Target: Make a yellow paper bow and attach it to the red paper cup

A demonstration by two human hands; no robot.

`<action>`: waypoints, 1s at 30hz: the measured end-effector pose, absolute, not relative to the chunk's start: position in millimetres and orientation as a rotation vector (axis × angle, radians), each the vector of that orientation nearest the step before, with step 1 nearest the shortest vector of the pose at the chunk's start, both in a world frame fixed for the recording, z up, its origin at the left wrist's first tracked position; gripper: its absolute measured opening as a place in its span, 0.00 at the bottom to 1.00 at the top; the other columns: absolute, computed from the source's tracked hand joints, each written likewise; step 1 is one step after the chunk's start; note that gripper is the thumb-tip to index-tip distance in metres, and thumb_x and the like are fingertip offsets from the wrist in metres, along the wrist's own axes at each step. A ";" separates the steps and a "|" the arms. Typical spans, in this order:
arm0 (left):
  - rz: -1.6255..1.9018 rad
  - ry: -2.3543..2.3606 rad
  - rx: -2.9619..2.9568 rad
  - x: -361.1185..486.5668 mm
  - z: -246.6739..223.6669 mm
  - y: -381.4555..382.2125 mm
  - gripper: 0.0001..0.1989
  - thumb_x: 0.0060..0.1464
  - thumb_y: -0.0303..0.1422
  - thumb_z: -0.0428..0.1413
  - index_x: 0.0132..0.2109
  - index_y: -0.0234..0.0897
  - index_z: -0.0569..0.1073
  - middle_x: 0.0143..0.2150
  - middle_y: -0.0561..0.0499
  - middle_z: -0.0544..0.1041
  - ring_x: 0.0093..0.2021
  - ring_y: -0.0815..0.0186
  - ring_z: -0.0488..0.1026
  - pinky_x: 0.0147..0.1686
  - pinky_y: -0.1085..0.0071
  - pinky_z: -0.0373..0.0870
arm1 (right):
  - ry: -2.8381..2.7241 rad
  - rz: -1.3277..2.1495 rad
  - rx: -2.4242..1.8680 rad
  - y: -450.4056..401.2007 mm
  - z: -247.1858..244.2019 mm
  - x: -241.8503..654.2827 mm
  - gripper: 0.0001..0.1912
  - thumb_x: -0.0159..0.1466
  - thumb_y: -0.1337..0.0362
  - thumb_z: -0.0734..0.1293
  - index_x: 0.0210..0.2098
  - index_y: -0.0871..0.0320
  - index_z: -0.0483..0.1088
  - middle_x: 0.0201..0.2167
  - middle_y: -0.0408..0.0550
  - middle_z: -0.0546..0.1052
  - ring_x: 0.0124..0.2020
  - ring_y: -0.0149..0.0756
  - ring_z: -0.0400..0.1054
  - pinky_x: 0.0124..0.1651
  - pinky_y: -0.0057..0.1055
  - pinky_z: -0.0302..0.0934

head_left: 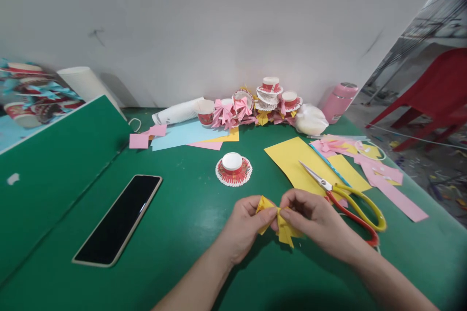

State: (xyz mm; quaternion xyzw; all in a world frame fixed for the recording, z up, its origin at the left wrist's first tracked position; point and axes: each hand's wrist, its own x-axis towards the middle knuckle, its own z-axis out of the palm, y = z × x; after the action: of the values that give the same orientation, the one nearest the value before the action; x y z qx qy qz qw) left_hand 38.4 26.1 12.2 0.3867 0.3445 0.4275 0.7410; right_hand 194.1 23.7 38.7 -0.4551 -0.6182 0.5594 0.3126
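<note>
Between my two hands is a yellow paper bow (285,232), pinched at its middle, with pleated loops and a tail hanging down. My left hand (250,223) grips its left loop between thumb and fingers. With thumb and fingertips, my right hand (310,214) pinches the bow close to the knot. Beyond the hands, a small hat made from a paper cup (233,170) stands on the green table, its red brim cut into a white-edged fringe. Beside my right hand, scissors (330,187) with one yellow and one red handle lie partly over yellow paper (292,155).
A smartphone (118,218) lies at left, near a raised green board (65,180). Along the wall are stacked paper cups (178,112), finished cup hats with bows (270,90), a white bag (311,119) and a pink flask (339,102). Pink paper strips (397,189) lie at right.
</note>
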 end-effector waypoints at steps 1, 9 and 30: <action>0.937 0.746 0.819 38.9 12.4 25.9 0.11 0.46 0.34 0.58 0.22 0.32 0.70 0.19 0.54 0.69 0.23 0.73 0.64 0.28 0.75 0.59 | -1.616 1.469 -1.178 23.3 35.9 194.8 0.08 0.60 0.58 0.61 0.32 0.57 0.62 0.24 0.43 0.72 0.24 0.29 0.61 0.25 0.25 0.54; 0.934 0.688 0.639 42.3 13.4 22.4 0.08 0.45 0.32 0.59 0.23 0.31 0.72 0.17 0.54 0.69 0.22 0.73 0.65 0.28 0.76 0.60 | -1.820 1.062 -1.111 22.5 28.1 201.2 0.03 0.59 0.64 0.64 0.30 0.56 0.67 0.27 0.45 0.72 0.29 0.32 0.66 0.32 0.28 0.61; 1.065 0.905 0.782 45.4 14.5 20.7 0.11 0.47 0.34 0.57 0.23 0.33 0.68 0.20 0.55 0.68 0.24 0.72 0.63 0.28 0.73 0.58 | -1.654 0.825 -1.257 14.4 15.0 195.9 0.10 0.58 0.63 0.64 0.40 0.54 0.66 0.29 0.44 0.66 0.26 0.31 0.60 0.29 0.28 0.59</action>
State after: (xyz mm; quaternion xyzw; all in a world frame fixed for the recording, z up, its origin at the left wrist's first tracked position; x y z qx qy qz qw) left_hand 45.4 20.7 14.5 0.3506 0.4055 0.4774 0.6962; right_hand 195.9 14.4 15.0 -0.5057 -0.6653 0.3318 0.4377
